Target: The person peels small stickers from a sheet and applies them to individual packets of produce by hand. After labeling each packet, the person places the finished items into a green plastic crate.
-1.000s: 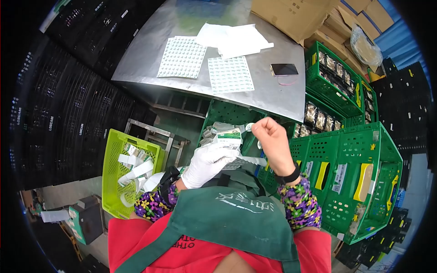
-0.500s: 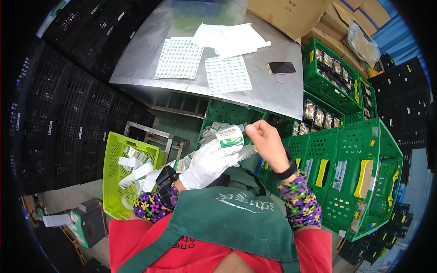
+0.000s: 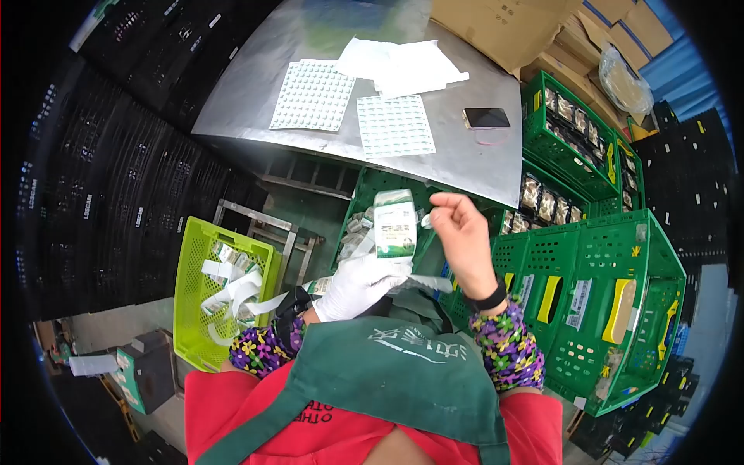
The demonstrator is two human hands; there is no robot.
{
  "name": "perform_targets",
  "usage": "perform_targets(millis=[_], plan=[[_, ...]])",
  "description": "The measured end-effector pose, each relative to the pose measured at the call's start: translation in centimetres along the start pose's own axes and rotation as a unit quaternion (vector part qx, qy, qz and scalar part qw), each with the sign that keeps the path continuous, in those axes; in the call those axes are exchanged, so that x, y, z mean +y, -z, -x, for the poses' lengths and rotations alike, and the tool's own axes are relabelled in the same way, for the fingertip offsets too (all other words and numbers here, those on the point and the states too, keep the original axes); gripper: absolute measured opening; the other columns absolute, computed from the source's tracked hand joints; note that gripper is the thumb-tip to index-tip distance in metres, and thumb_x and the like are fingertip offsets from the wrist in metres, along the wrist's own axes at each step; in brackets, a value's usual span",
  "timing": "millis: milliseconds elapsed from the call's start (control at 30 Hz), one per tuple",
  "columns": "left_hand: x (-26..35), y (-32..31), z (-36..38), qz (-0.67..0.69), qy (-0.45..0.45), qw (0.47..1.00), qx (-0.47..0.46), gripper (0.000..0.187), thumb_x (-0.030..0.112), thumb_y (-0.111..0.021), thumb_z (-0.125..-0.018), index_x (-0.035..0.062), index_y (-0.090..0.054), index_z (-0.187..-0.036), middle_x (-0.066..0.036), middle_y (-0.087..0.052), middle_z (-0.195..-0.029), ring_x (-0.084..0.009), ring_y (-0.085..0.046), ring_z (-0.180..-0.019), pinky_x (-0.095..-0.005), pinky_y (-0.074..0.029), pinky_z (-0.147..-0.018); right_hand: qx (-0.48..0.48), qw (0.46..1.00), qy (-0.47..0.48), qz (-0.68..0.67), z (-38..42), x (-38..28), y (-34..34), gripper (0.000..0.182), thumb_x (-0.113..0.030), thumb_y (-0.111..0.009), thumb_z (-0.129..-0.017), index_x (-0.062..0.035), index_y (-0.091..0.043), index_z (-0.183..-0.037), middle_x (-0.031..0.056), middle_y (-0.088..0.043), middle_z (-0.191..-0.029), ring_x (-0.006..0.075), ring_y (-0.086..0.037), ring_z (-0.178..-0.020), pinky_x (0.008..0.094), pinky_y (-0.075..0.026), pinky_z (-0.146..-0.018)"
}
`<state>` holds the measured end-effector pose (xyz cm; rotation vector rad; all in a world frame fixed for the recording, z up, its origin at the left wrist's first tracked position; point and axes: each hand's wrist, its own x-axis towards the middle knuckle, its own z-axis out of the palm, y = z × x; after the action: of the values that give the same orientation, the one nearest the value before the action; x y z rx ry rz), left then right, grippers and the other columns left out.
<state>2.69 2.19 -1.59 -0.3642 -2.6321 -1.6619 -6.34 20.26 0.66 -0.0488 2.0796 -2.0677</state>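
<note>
My left hand (image 3: 358, 288), in a white glove, is closed on the lower end of a white-and-green printed label strip (image 3: 395, 226). The strip stands up from the fingers, with a shiny upper edge. Below the glove a pale flap (image 3: 431, 284) sticks out to the right. Bare, my right hand (image 3: 463, 236) is just right of the strip, thumb and index finger pinched on a small white sticker (image 3: 425, 222). White paper strips (image 3: 267, 304) trail between the left wrist and a lime basket (image 3: 186, 310).
Sheets of small round stickers (image 3: 314, 94), white papers (image 3: 407, 66) and a phone (image 3: 487, 118) lie on the metal table (image 3: 240, 108). Under its edge, a green crate (image 3: 353, 203) holds small packs. Green crates (image 3: 577, 294) stand at right, black crates (image 3: 85, 201) at left.
The printed strip has straightened upright and faces me more squarely. My left hand is slightly lower. The right hand has drawn a little to the right, a small white piece now visible at its fingertips.
</note>
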Motion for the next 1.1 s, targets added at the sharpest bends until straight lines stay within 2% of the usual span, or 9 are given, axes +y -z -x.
perform_targets(millis=[167, 300, 367, 500, 700, 833, 900, 967, 1100], plan=[[-0.9, -0.2, -0.6, -0.106, -0.073, 0.991, 0.027, 0.022, 0.007, -0.072, -0.081, 0.0109, -0.073, -0.102, -0.01, -0.07, -0.101, -0.0299, -0.067, -0.087, -0.0372, -0.053, -0.076, -0.01, 1.0, 0.019, 0.021, 1.9, 1.0, -1.9, 0.018, -0.007, -0.065, -0.089, -0.0018, -0.062, -0.106, -0.0001, -0.063, -0.086, 0.0034, -0.05, -0.064, 0.0219, -0.043, -0.059], [-0.3, -0.1, -1.0, -0.123, -0.15, 0.979, 0.057, 0.025, 0.01, -0.071, -0.078, 0.0139, -0.071, -0.103, -0.01, -0.069, -0.098, -0.031, -0.066, -0.088, -0.0411, -0.053, -0.075, -0.041, 0.975, -0.006, 0.22, 2.1, -0.1, -2.2, 0.021, -0.015, -0.069, -0.085, -0.0071, -0.063, -0.102, 0.0095, -0.064, -0.086, 0.0161, -0.058, -0.064, 0.0294, -0.046, -0.061], [-0.9, 0.0, -0.7, -0.148, -0.158, 0.974, 0.064, 0.025, 0.01, -0.071, -0.079, 0.0152, -0.072, -0.103, -0.009, -0.069, -0.098, -0.0305, -0.066, -0.088, -0.0413, -0.053, -0.074, 0.012, 0.925, 0.154, 0.348, 1.5, 0.3, -1.3, 0.02, -0.02, -0.069, -0.085, -0.0068, -0.064, -0.099, 0.0121, -0.066, -0.087, 0.0222, -0.061, -0.072, 0.0329, -0.048, -0.067], [-0.9, 0.8, -0.7, -0.155, -0.177, 0.972, 0.02, 0.027, 0.011, -0.073, -0.078, 0.0163, -0.072, -0.104, -0.008, -0.07, -0.1, -0.0296, -0.067, -0.087, -0.0394, -0.053, -0.073, -0.184, 0.974, -0.119, 0.063, 0.6, 1.2, 0.8, 0.024, -0.022, -0.063, -0.096, 0.0014, -0.065, -0.104, 0.0024, -0.069, -0.091, 0.0088, -0.058, -0.083, 0.0283, -0.049, -0.074], [-1.5, -0.9, 0.7, -0.02, -0.081, 0.994, -0.067, 0.015, 0.013, -0.072, -0.085, 0.0087, -0.073, -0.099, -0.009, -0.072, -0.097, -0.0273, -0.068, -0.087, -0.0343, -0.054, -0.075, -0.061, 0.991, -0.054, -0.11, -1.7, -1.5, -0.5, 0.02, -0.013, -0.059, -0.098, 0.0037, -0.064, -0.106, 0.0024, -0.069, -0.096, 0.0074, -0.06, -0.085, 0.0248, -0.049, -0.077], [-0.8, -0.5, 0.8, 0.055, 0.009, 0.998, 0.007, 0.018, 0.011, -0.071, -0.085, 0.0084, -0.074, -0.102, -0.01, -0.073, -0.095, -0.0237, -0.07, -0.084, -0.0324, -0.053, -0.079, 0.005, 0.998, -0.063, -0.021, -1.2, -0.7, 0.4, 0.025, -0.013, -0.06, -0.096, 0.0028, -0.061, -0.116, 0.0012, -0.064, -0.098, 0.0056, -0.057, -0.084, 0.0228, -0.048, -0.075], [-0.9, -0.1, 0.6, 0.058, 0.047, 0.997, 0.01, 0.018, 0.011, -0.071, -0.085, 0.0083, -0.074, -0.102, -0.011, -0.072, -0.097, -0.0246, -0.069, -0.086, -0.0331, -0.053, -0.077, -0.021, 0.999, -0.015, -0.021, 0.4, -0.4, -0.6, 0.034, 0.002, -0.063, -0.088, 0.0015, -0.056, -0.121, 0.0041, -0.057, -0.11, 0.0046, -0.055, -0.084, 0.0199, -0.046, -0.077], [-0.9, 0.1, 0.3, 0.017, 0.018, 1.0, 0.018, 0.021, 0.011, -0.072, -0.084, 0.0087, -0.073, -0.105, -0.012, -0.071, -0.098, -0.026, -0.069, -0.087, -0.0346, -0.054, -0.076, -0.05, 0.996, 0.0, -0.073, 1.5, 0.5, -1.8, 0.034, 0.006, -0.061, -0.086, 0.0005, -0.056, -0.119, 0.0044, -0.056, -0.112, 0.0051, -0.056, -0.084, 0.0204, -0.047, -0.078], [-0.2, 0.3, -0.3, -0.085, -0.067, 0.994, 0.027, 0.023, 0.011, -0.071, -0.083, 0.0114, -0.073, -0.106, -0.011, -0.071, -0.099, -0.0284, -0.069, -0.088, -0.0375, -0.054, -0.077, -0.063, 0.983, 0.119, 0.12, 1.8, 1.8, -2.9, 0.026, 0.004, -0.062, -0.083, -0.0022, -0.061, -0.109, 0.0031, -0.057, -0.107, 0.0068, -0.055, -0.083, 0.0225, -0.047, -0.076]])
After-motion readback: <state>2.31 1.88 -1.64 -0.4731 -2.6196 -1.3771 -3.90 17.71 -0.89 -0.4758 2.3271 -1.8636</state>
